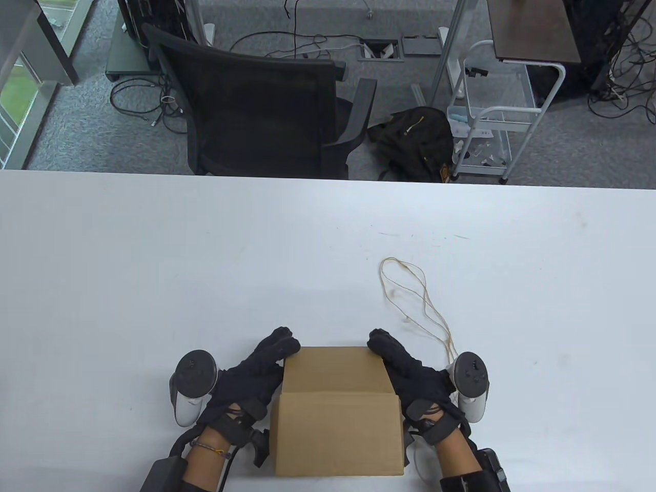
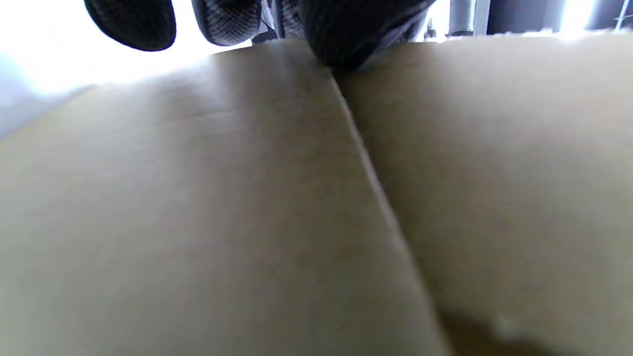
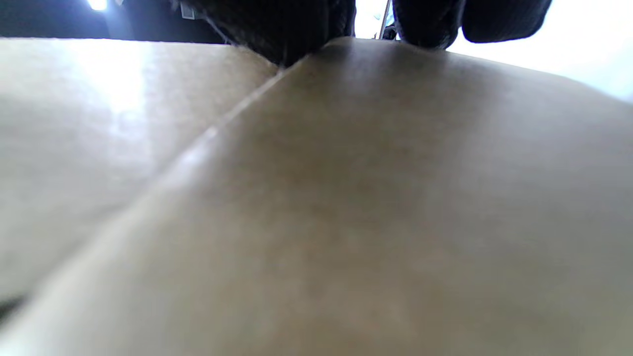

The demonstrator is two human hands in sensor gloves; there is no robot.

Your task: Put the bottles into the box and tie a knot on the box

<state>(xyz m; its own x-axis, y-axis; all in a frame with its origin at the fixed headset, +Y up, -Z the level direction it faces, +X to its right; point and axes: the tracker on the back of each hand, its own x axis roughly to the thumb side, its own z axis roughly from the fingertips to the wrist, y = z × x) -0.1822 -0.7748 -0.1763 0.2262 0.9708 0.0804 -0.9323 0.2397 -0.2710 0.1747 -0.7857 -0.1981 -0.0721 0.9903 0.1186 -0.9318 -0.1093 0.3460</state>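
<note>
A closed brown cardboard box [image 1: 338, 410] stands at the table's near edge, its flaps folded flat. My left hand [image 1: 283, 344] lies along its left side and my right hand [image 1: 380, 342] along its right side, the fingertips of both curling round the far corners. The box [image 2: 237, 198] fills the left wrist view, with gloved fingers [image 2: 133, 24] at its upper edge. The right wrist view is the same: the box [image 3: 376, 207] up close, fingers [image 3: 499, 20] above it. A thin tan string [image 1: 410, 292] lies looped on the table beyond my right hand. No bottle shows.
The white table [image 1: 154, 266] stretches wide to the left and beyond the box. Past its far edge stand a black office chair [image 1: 266, 102], a black bag [image 1: 415, 143] on the floor and a white cart [image 1: 492, 118].
</note>
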